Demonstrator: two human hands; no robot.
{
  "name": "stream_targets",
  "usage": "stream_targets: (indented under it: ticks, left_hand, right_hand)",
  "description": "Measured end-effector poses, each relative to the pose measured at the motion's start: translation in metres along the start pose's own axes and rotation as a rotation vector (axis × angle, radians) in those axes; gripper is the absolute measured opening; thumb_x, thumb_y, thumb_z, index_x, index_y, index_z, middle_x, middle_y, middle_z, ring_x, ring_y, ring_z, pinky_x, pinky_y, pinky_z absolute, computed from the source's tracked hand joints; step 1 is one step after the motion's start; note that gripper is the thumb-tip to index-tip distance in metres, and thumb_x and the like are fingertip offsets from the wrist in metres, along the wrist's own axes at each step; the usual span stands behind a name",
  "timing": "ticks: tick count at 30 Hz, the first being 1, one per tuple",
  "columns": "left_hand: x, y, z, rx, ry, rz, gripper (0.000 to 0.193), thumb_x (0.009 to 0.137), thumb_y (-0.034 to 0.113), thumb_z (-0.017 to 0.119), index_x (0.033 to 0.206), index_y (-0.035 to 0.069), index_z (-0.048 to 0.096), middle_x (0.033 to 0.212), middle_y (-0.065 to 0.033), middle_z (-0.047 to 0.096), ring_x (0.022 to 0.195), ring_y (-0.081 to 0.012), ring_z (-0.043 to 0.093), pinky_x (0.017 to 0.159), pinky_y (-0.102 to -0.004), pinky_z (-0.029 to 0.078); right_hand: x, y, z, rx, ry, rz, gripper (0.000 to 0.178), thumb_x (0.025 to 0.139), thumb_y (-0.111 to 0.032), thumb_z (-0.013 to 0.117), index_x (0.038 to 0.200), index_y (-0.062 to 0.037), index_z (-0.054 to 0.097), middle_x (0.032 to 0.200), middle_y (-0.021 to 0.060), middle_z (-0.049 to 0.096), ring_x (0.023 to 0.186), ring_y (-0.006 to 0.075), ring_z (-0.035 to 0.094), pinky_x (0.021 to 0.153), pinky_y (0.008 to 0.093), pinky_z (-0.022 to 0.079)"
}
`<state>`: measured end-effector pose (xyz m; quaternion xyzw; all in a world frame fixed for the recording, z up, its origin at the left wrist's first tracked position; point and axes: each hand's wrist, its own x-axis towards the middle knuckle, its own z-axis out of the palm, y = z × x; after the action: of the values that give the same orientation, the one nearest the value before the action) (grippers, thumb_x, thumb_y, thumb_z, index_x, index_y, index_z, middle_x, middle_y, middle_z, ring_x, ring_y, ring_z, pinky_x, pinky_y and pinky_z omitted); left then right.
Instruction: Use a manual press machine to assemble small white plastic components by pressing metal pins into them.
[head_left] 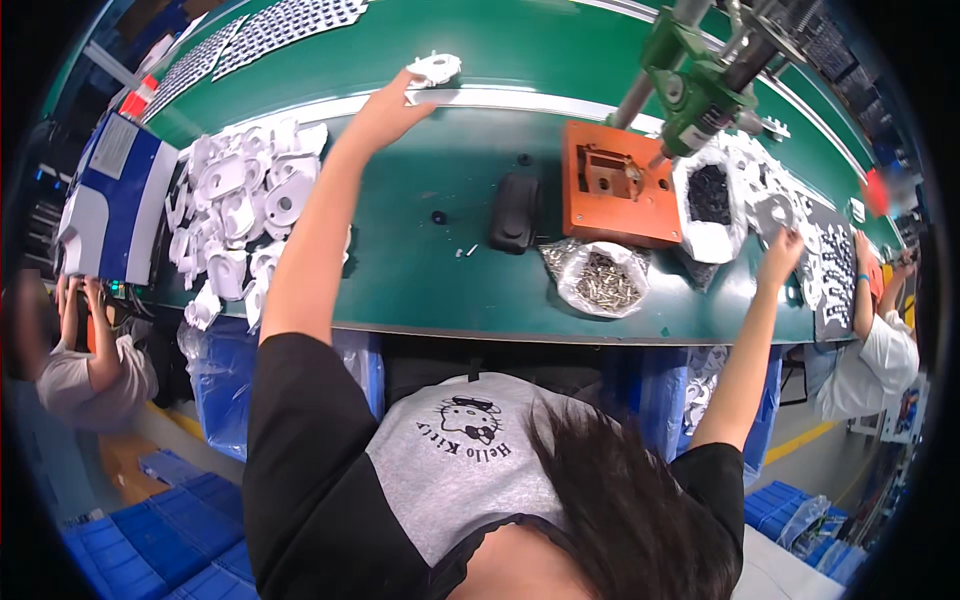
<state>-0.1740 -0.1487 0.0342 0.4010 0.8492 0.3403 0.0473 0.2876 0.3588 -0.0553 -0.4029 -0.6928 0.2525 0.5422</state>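
My left hand reaches out to the far side of the bench, its fingers closed on the edge of a white moulded plastic part. That part is over the metal rail beside the green belt. On the right, my right hand is closed at the near edge of a pale, rounded plastic part, next to a heap of similar white parts. A bag of black small pieces stands left of that hand. Between my arms sits an orange fixture block under a green press head.
White plastic parts are piled at the left, beside a blue-and-white machine. A black device and a bag of metal screws lie mid-bench. Blue bins stand below. Co-workers sit at both sides. White trays lie far left.
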Motion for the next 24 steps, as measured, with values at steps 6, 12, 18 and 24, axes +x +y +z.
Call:
stream_targets:
  ticks: [6, 12, 18, 24]
  left_hand:
    - [-0.145, -0.024, -0.062, 0.620, -0.335, -0.397, 0.047, 0.077, 0.033, 0.065, 0.115, 0.008, 0.052, 0.097, -0.0196, 0.065, 0.092, -0.0361, 0.062, 0.079, -0.0452, 0.047]
    - [-0.176, -0.041, -0.037, 0.223, -0.050, -0.148, 0.034, 0.081, 0.023, 0.063, 0.104, 0.002, 0.050, 0.068, -0.0195, 0.058, 0.064, -0.0343, 0.059, 0.062, -0.0400, 0.045]
    - [-0.145, 0.056, 0.015, -0.863, -0.129, -0.306, 0.026, 0.099, 0.025, 0.041, 0.105, 0.005, 0.054, 0.072, -0.0009, 0.059, 0.058, -0.0064, 0.056, 0.049, -0.0219, 0.044]
    - [-0.155, 0.143, 0.078, -1.301, -0.310, -0.194, 0.037, 0.100, 0.036, 0.036, 0.110, 0.006, 0.053, 0.071, -0.0006, 0.057, 0.050, -0.0084, 0.052, 0.043, -0.0213, 0.039]
  right_hand:
    - [-0.037, -0.039, -0.047, 0.400, -0.083, 0.203, 0.039, 0.090, -0.004, 0.045, 0.129, -0.0016, 0.044, 0.125, 0.0072, 0.050, 0.105, 0.0192, 0.055, 0.075, 0.0279, 0.051]
    - [-0.076, -0.062, -0.042, 1.119, -0.321, 0.651, 0.039, 0.092, -0.028, 0.038, 0.126, -0.0144, 0.050, 0.107, 0.0070, 0.060, 0.085, 0.0246, 0.059, 0.066, 0.0374, 0.051]
    - [-0.178, -0.224, 0.029, 1.386, -0.845, 0.602, 0.043, 0.089, -0.022, 0.056, 0.129, -0.0135, 0.043, 0.088, 0.0021, 0.054, 0.066, 0.0088, 0.049, 0.050, 0.0243, 0.039]
    - [-0.252, -0.335, 0.065, 0.866, -0.907, 0.271, 0.057, 0.080, -0.006, 0.067, 0.132, -0.0089, 0.045, 0.098, 0.0018, 0.057, 0.083, 0.0108, 0.057, 0.077, 0.0243, 0.047]
